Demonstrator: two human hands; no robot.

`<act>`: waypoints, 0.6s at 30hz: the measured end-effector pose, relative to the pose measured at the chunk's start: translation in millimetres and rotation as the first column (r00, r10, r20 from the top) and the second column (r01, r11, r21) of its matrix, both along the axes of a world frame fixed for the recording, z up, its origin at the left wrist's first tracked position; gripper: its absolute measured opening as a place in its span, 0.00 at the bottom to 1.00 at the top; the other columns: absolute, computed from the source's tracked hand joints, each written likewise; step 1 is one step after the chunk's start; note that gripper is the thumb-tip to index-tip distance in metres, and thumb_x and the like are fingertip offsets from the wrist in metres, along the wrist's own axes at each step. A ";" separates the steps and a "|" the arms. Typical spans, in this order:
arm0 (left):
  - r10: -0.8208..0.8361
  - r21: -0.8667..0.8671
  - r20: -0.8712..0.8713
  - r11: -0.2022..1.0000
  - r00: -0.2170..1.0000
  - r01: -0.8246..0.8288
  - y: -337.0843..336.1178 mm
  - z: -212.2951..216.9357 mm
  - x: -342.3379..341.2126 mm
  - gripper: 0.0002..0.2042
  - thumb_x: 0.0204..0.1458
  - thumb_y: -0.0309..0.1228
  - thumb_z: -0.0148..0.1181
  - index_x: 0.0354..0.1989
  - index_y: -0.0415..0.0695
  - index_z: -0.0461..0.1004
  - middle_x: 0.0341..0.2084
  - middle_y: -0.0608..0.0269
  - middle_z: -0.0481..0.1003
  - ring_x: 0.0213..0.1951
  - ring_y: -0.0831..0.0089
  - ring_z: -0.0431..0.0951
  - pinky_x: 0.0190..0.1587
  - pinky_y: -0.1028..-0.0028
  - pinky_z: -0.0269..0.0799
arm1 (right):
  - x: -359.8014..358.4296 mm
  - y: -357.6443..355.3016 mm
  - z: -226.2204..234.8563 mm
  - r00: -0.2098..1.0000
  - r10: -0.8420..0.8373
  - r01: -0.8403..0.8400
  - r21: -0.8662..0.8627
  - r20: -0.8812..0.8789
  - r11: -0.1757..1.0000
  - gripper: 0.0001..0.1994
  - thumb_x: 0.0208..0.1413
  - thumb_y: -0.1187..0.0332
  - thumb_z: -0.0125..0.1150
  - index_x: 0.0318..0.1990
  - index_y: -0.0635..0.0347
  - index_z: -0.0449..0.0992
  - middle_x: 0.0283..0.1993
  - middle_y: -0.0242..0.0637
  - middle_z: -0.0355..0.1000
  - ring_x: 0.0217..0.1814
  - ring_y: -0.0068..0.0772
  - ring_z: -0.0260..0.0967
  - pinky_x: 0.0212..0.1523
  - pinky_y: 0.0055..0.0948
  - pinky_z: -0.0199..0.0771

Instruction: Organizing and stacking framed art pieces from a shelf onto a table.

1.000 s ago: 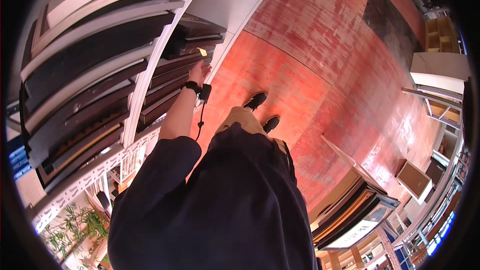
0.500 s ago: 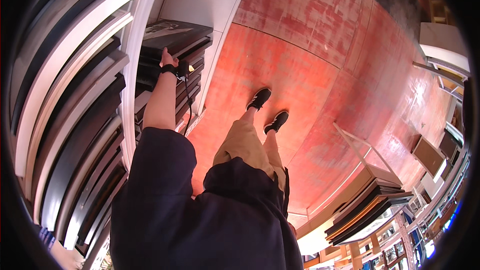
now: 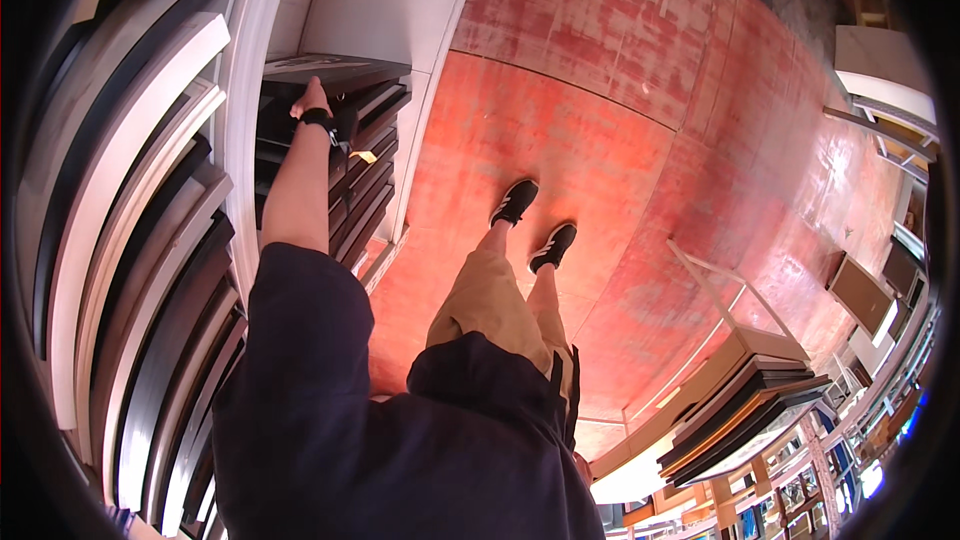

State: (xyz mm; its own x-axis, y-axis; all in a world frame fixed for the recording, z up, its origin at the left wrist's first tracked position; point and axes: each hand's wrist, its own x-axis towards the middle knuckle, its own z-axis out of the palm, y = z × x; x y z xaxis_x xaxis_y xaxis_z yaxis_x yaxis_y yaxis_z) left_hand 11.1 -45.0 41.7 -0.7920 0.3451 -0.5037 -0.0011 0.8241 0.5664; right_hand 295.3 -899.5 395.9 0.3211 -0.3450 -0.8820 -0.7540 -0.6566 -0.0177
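Observation:
My left hand point(image 3: 312, 100), with a black band on the wrist, is closed on the near edge of a dark flat framed panel point(image 3: 365, 70). That panel is on top of a stack of similar dark panels point(image 3: 372, 165) between white uprights. Its near side looks raised, leaving a dark gap underneath. The fingertips are partly hidden by the panel. Of my right hand point(image 3: 583, 467), only a sliver of skin shows beside my hip, at the lower edge. Its fingers are hidden by my dark shirt.
On the left, many long boards or frames point(image 3: 150, 240) fill a rack beside a white upright point(image 3: 245, 90). At the lower right, more flat frames point(image 3: 740, 415) lie stacked on a table. A thin white metal frame point(image 3: 730, 290) stands on the red floor point(image 3: 540, 120).
My left hand has moved slightly left and up in the picture. The top panel has tilted, so less of its upper face shows. The surroundings have shifted slightly in view.

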 end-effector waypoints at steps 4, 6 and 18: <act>-0.056 0.007 0.158 0.998 0.986 0.055 14.9 -13.1 -10.0 0.33 0.37 0.47 0.65 0.50 0.40 0.64 0.48 0.51 0.69 0.46 0.56 0.73 0.45 0.54 0.72 | 1.3 -1.8 8.6 1.000 0.028 -0.028 -0.023 -0.005 0.999 0.21 0.60 0.59 0.46 0.51 0.68 0.68 0.44 0.48 0.72 0.47 0.38 0.71 0.51 0.30 0.70; -0.102 0.029 0.228 0.995 0.968 0.098 15.9 -13.8 -15.8 0.30 0.39 0.44 0.64 0.49 0.42 0.65 0.48 0.53 0.68 0.46 0.56 0.72 0.44 0.53 0.72 | 1.4 2.8 7.9 0.999 0.037 -0.038 -0.014 -0.017 0.999 0.20 0.60 0.59 0.46 0.51 0.67 0.68 0.44 0.48 0.72 0.47 0.38 0.71 0.51 0.30 0.70; -0.241 0.227 0.317 0.958 0.917 0.174 -94.5 71.2 98.0 0.30 0.41 0.28 0.65 0.52 0.42 0.56 0.47 0.54 0.67 0.44 0.61 0.73 0.36 0.64 0.76 | 42.2 29.1 -10.1 0.986 0.161 -0.154 0.121 -0.049 0.981 0.19 0.60 0.60 0.46 0.51 0.67 0.69 0.45 0.47 0.72 0.47 0.37 0.70 0.49 0.31 0.70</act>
